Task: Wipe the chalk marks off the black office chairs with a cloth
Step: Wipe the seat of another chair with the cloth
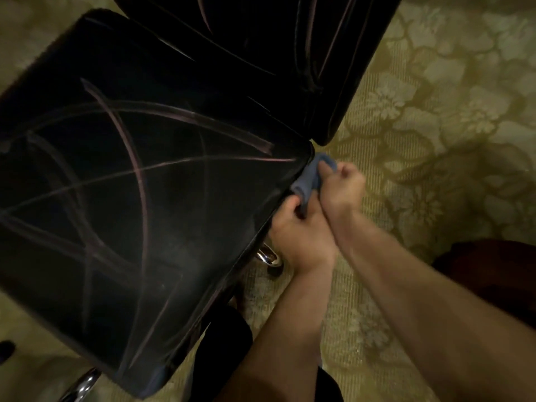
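A black office chair fills the left and top of the view. Its seat (pixel 139 204) carries several pale pink chalk lines (pixel 136 158), and its backrest (pixel 261 53) has more streaks. A blue cloth (pixel 309 178) is bunched at the seat's right edge, just below the backrest corner. My right hand (pixel 339 187) grips the cloth's upper part. My left hand (pixel 301 233) pinches its lower end, right beside the seat edge. Both forearms reach in from the lower right.
Patterned yellow-green carpet (pixel 435 111) covers the floor on the right. Chrome chair legs with castors show under the seat (pixel 269 256) and at the bottom left (pixel 84 384). A dark object (pixel 493 274) sits at the right edge.
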`<action>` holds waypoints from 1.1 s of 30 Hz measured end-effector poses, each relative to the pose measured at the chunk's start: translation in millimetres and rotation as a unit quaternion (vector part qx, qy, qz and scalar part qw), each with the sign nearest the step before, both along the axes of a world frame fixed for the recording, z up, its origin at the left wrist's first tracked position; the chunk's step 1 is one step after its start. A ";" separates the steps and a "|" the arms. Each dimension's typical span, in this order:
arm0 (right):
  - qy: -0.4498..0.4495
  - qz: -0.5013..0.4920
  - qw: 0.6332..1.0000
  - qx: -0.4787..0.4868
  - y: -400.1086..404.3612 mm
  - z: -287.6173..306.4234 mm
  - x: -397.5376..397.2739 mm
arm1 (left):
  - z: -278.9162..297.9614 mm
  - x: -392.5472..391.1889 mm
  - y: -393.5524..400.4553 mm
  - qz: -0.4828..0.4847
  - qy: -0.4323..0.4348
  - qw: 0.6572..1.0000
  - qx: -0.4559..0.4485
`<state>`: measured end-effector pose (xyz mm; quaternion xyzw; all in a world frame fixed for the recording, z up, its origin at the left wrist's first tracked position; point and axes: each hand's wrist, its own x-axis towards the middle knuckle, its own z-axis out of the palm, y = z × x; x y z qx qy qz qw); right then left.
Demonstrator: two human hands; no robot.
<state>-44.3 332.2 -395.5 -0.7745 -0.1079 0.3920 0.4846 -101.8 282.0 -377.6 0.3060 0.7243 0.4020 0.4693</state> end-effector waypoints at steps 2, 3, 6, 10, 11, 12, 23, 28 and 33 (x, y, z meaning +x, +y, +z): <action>0.037 0.003 0.999 0.008 18.2 1.7 19.0 | -3.5 19.9 17.1 -0.010 0.009 1.000 0.006; 0.070 -0.003 0.997 0.014 23.9 2.5 23.1 | -5.7 26.1 22.6 -0.015 0.011 1.000 0.001; 0.131 -0.008 0.991 0.032 27.1 1.8 21.7 | -13.9 32.0 26.8 -0.012 -0.001 0.999 -0.030; 0.105 -0.011 0.993 0.057 6.7 -2.1 6.1 | -19.5 11.6 5.5 0.002 0.020 1.000 -0.011; 0.078 -0.005 0.995 0.055 -1.1 -3.7 0.7 | -17.3 3.5 -1.7 0.008 0.032 0.999 0.001; 0.048 0.006 0.998 0.049 -10.3 -4.9 -5.6 | -12.9 -4.7 -10.5 0.013 0.040 0.999 0.010; 0.009 0.000 0.992 0.126 -78.2 -6.8 -83.8 | 8.8 -77.3 -84.6 0.028 -0.038 0.996 0.079; 0.051 -0.001 0.983 0.179 -76.8 -29.1 -84.2 | -35.5 -82.6 -93.0 0.003 -0.049 0.987 0.150; -0.034 -0.027 0.982 0.186 -45.1 -40.0 -60.0 | -68.4 -54.6 -61.7 0.005 -0.112 0.987 0.119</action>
